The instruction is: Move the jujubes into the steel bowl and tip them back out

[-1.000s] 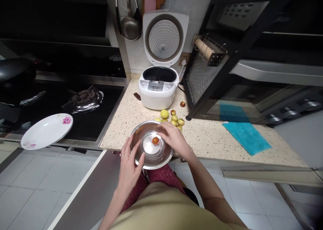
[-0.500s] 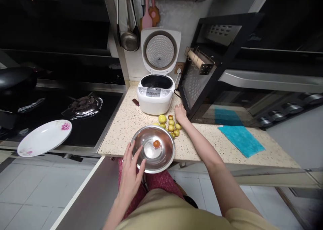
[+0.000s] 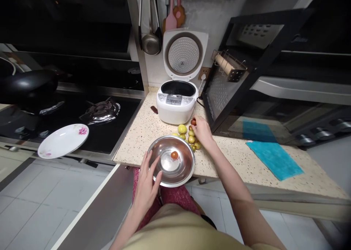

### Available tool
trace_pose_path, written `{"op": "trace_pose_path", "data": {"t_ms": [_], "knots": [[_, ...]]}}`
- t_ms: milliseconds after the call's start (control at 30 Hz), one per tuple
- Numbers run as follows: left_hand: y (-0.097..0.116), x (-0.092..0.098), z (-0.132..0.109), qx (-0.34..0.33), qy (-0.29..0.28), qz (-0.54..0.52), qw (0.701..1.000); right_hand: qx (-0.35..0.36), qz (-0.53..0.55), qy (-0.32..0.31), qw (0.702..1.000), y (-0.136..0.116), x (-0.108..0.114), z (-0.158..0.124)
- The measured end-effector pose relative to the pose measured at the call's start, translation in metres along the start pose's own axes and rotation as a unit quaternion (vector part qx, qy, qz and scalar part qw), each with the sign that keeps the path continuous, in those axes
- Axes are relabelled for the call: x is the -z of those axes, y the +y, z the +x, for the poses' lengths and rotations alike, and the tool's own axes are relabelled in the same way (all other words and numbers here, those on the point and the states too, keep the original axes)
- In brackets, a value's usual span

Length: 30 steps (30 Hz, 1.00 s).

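A shiny steel bowl (image 3: 179, 175) sits at the counter's front edge, overhanging it slightly, with one orange-red cherry tomato (image 3: 174, 155) inside. My left hand (image 3: 148, 178) rests at the bowl's left rim, fingers spread. Behind and right of the bowl lies a cluster of yellow-green jujubes (image 3: 191, 139), some with brown patches. My right hand (image 3: 203, 131) reaches down at the cluster's right side. Its fingertips are closed on a small dark red fruit (image 3: 193, 122), partly covered by the fingers.
A white rice cooker (image 3: 175, 113) stands behind the fruit, lid (image 3: 183, 54) raised. To the left, a flowered plate (image 3: 63, 142) lies by the stove burner (image 3: 100, 111). An oven (image 3: 296, 107) and a turquoise cloth (image 3: 275, 160) are at right. A drawer (image 3: 90, 209) or door stands open below.
My right hand has moved closer to the jujubes, and a dark red fruit now shows at its fingertips. My left hand stays at the bowl. The view has shifted slightly.
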<state>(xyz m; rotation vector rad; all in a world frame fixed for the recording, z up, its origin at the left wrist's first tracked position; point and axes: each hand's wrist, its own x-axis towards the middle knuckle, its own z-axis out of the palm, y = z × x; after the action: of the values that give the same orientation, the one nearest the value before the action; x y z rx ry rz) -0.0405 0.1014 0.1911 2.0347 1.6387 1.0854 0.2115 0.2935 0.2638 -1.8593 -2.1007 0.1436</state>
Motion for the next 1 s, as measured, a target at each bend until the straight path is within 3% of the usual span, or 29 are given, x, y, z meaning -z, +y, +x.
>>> {"op": "trace_pose_path", "data": {"t_ms": [100,200,367,533,700,800,900,1000], "knots": [[0.001,0.000,0.001,-0.002,0.000,0.003,1.000,0.130,0.197,0.032,0.971,-0.023,0.007,-0.045],[0.002,0.001,0.003,0.000,-0.007,0.009,1.000,0.185,0.261,-0.038,0.947,-0.049,0.005,-0.083],[0.002,0.002,0.003,-0.004,-0.015,0.013,1.000,0.282,0.192,-0.152,0.928,-0.076,-0.015,-0.109],[0.002,0.003,0.001,0.005,-0.016,0.014,1.000,0.349,0.104,-0.158,0.918,-0.084,-0.035,-0.113],[0.001,0.003,0.001,0.000,-0.015,0.015,1.000,0.333,0.106,-0.164,0.923,-0.085,-0.029,-0.113],[-0.001,0.003,0.001,0.004,-0.014,0.014,1.000,0.306,0.165,-0.138,0.927,-0.070,-0.016,-0.113],[-0.002,0.002,0.001,0.003,-0.015,0.011,1.000,0.228,0.219,-0.014,0.949,-0.041,-0.009,-0.114],[-0.001,0.003,0.001,0.007,-0.015,0.009,1.000,0.110,0.198,0.122,0.966,-0.010,-0.013,-0.117]]}}
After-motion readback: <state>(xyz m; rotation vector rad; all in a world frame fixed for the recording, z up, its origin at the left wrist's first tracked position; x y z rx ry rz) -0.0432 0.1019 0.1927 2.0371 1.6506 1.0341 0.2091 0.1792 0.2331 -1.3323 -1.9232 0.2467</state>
